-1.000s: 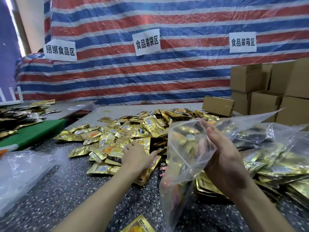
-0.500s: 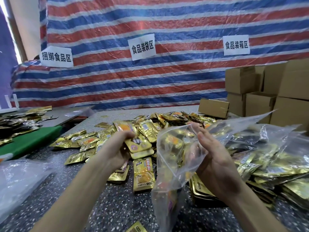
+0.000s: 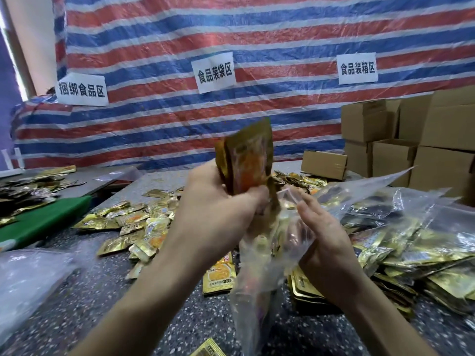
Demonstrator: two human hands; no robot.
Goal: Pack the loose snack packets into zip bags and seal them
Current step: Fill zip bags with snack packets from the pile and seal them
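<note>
My left hand (image 3: 218, 209) clamps a bunch of packets (image 3: 246, 160) at frame centre, their long axis upright, tops up, lower ends at the bag (image 3: 259, 278) mouth. My right hand (image 3: 326, 242) pinches the bag's rim, holding it open. I should keep the mouth wide and feed the bunch straight down, squared, so no corner snags. Loose packets lie left on the table (image 3: 77, 291).

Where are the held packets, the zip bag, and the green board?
held packets (image 3: 246, 160), head view, on the gold front face above the left hand.
zip bag (image 3: 257, 299), head view, on its hanging lower body.
green board (image 3: 43, 219), head view, on its top surface.
</note>
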